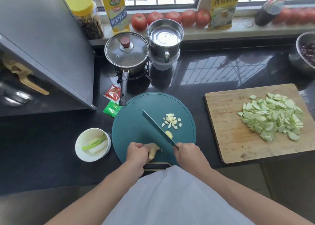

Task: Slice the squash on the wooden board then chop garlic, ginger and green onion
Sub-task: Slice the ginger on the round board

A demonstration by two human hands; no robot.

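My left hand (137,154) grips a piece of ginger (154,149) on the round teal board (134,122). My right hand (188,154) holds the handle of a knife (157,126), whose blade slants up and left across the board. One cut ginger slice (169,134) lies just right of the blade. Chopped garlic (171,120) is piled beyond it. Sliced squash (272,116) lies heaped on the wooden board (226,122) at the right. Green onion (95,143) rests in a white bowl (80,149) left of the teal board.
A lidded pot (127,52) with its handle pointing at the teal board and a steel mug (165,39) stand behind. Two sauce packets (112,100) lie by the handle. Tomatoes (170,17), bottles and a jar line the windowsill. A steel bowl (305,52) sits far right.
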